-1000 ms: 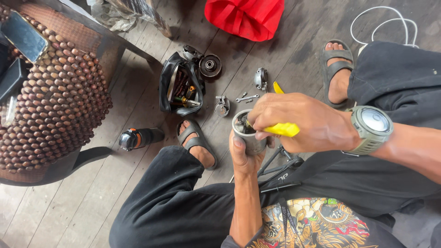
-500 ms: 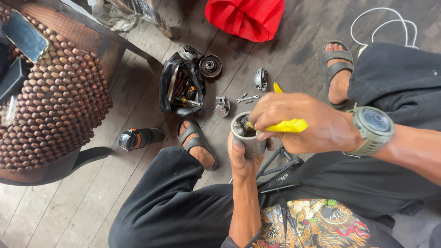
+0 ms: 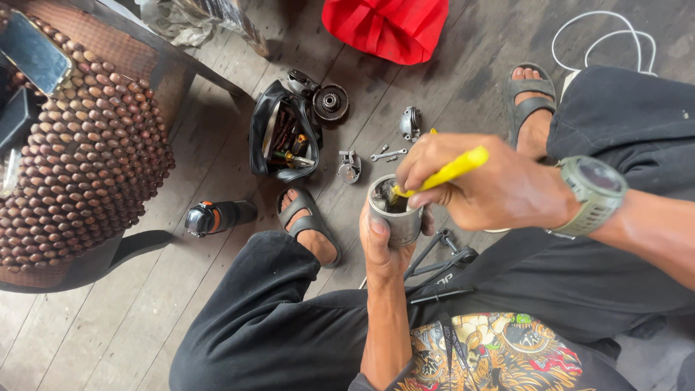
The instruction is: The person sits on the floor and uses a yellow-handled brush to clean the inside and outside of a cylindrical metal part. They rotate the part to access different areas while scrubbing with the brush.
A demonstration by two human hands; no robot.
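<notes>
bare planks free at lower left, tool bag – metal parts, flashlight crowd floor ahead

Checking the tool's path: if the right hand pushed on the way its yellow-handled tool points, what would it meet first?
Likely the inside of the grey metal cylinder held by the left hand; the right hand aims the yellow-handled tool into its open top.

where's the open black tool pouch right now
In the head view the black tool pouch lies open on the plank floor, upper centre-left, just above the sandalled foot and left of the small metal bracket.
</notes>
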